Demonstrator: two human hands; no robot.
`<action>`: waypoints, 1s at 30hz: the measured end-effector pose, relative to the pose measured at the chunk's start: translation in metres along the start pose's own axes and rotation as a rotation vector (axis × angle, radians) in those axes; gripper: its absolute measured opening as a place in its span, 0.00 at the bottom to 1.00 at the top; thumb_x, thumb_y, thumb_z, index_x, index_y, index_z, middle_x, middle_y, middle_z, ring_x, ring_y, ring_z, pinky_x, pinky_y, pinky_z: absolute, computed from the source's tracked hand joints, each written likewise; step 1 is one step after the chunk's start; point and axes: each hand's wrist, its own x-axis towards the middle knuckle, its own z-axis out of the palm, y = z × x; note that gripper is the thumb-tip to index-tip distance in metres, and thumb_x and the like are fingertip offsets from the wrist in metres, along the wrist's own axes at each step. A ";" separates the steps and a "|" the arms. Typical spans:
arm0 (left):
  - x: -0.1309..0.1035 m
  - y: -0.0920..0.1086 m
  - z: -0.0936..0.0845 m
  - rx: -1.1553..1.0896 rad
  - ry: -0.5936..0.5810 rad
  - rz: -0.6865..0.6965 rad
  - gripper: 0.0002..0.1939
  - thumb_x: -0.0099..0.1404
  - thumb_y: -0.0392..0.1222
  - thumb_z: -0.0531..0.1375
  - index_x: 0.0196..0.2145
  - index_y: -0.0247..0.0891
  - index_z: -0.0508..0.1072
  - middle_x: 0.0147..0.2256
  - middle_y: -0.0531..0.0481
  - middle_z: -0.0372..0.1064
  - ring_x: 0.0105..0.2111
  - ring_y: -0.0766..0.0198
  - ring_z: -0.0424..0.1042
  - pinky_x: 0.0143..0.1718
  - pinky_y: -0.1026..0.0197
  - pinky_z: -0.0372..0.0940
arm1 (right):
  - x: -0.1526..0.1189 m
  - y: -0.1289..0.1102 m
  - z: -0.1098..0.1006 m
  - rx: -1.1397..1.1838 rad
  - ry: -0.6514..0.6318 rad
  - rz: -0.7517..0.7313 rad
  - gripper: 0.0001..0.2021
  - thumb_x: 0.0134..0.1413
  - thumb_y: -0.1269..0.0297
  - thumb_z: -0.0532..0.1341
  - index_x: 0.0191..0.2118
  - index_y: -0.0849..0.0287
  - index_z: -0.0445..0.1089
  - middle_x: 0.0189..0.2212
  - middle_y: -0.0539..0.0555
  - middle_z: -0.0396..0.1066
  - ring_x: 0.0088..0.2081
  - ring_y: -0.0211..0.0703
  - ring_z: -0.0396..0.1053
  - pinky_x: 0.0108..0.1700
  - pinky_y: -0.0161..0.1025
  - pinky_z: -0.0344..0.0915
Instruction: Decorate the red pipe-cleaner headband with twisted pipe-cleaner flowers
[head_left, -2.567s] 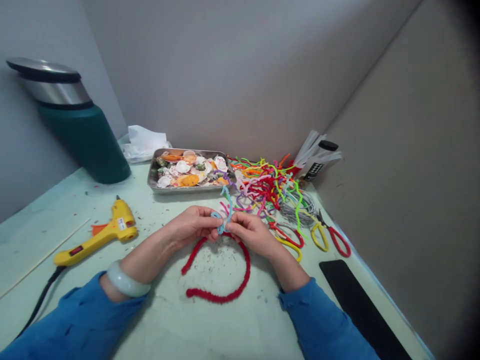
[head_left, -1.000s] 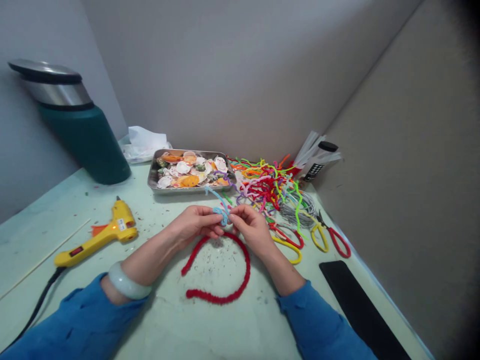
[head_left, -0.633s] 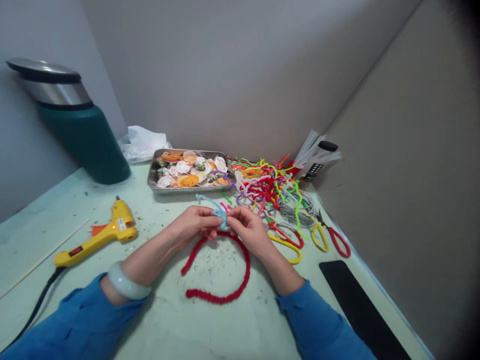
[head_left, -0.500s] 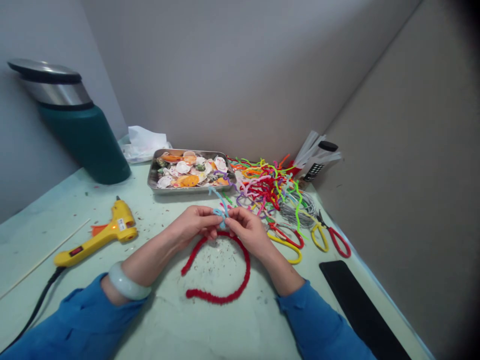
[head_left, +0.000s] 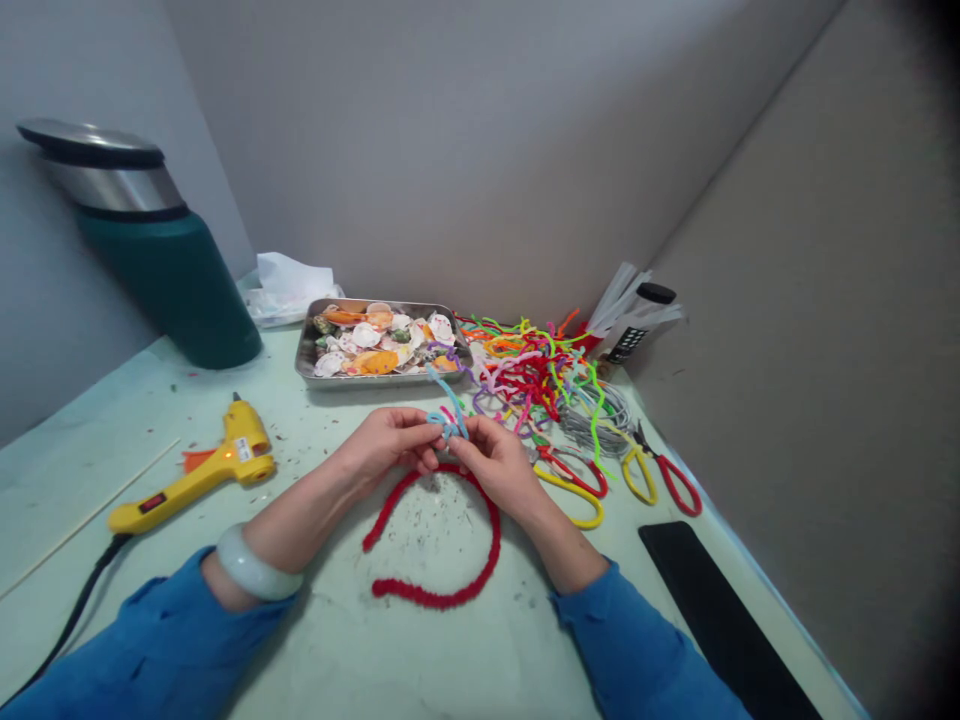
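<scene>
Nearest: blue sleeves (head_left: 150, 640) on both forearms, pale bracelet (head_left: 259, 563) on the left wrist. Black strip (head_left: 720, 610) flat at the right edge of the table (head_left: 420, 670).

Red fuzzy stem (head_left: 497, 525) on the table, bent in a C, gap facing left. Its top passes under the hands; can't tell if they touch it.

Left hand (head_left: 390, 440): thumb and index pinched on the light-blue stem (head_left: 448, 429) from its left, other fingers curled below. Right hand (head_left: 499, 465): thumb and index closed on the same stem from its right. Bunched, looped part sits right between the two sets of fingertips; free tail sticks up above them, leaning left toward the tray. Pink bit shows at the bunch; can't tell if it's part of it.

Left of the hands, well apart: yellow glue gun (head_left: 225, 460), nozzle pointing away, cord running toward the near left; thin stick (head_left: 90, 518) beyond it to the left. Right: red-and-yellow-handled scissors (head_left: 596, 518) near the right wrist, second pair (head_left: 662, 461) farther right.

Farther: metal tray (head_left: 375, 382) of shells, tangled colored stems (head_left: 532, 375) beside it, grey wire coil (head_left: 592, 425), black-lidded jar (head_left: 630, 335). Tissue pack (head_left: 292, 285) and green bottle (head_left: 172, 285) back left.
</scene>
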 end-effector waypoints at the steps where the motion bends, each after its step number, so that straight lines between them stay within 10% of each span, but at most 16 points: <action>1: 0.000 0.000 0.000 0.003 -0.003 0.004 0.09 0.54 0.41 0.65 0.28 0.31 0.73 0.22 0.49 0.70 0.19 0.70 0.68 0.24 0.66 0.66 | 0.000 0.001 0.000 -0.025 0.007 0.002 0.06 0.53 0.62 0.59 0.31 0.59 0.66 0.24 0.47 0.66 0.25 0.34 0.61 0.28 0.31 0.57; 30: 0.001 -0.004 -0.001 0.070 -0.047 0.001 0.10 0.55 0.41 0.64 0.31 0.31 0.72 0.28 0.47 0.72 0.19 0.70 0.68 0.23 0.66 0.64 | 0.003 -0.004 0.003 0.272 0.010 0.089 0.07 0.47 0.61 0.62 0.30 0.59 0.66 0.24 0.48 0.71 0.17 0.31 0.61 0.21 0.30 0.58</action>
